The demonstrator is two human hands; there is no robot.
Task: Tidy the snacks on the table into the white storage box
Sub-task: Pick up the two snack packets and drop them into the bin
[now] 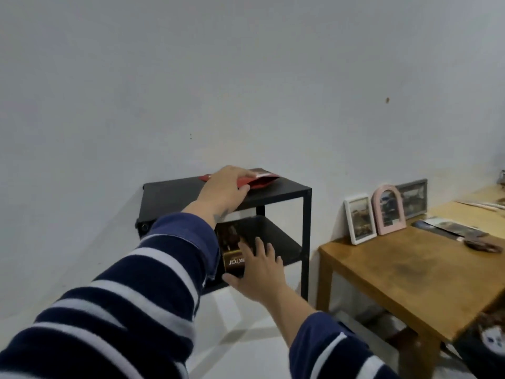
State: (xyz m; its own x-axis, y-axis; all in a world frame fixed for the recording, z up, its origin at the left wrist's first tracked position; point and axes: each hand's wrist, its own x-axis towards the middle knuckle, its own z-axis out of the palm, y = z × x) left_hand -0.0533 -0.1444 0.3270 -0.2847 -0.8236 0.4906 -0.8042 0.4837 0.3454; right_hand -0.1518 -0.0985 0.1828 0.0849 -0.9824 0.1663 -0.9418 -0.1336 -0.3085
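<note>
Nearest, two navy-and-white striped sleeves (128, 305) reaching forward, well apart in height. Right hand (257, 269) low, fingers spread flat against the front of a dark brown snack box with a gold band (232, 251), thumb under its lower edge; pressed on rather than closed around, no firm clasp visible. Box upright on the lower shelf of a small black metal two-tier table (287, 195) against the pale wall. Left hand (225, 191) higher, palm down on the top shelf, fingers laid over a flat red snack packet (262, 181) at the back edge; whether pinched or merely covered, cannot tell. To the right, a low wooden table (404, 272) with a white picture frame (360, 224) and a pink arched frame (389, 210) leaning at the wall.
</note>
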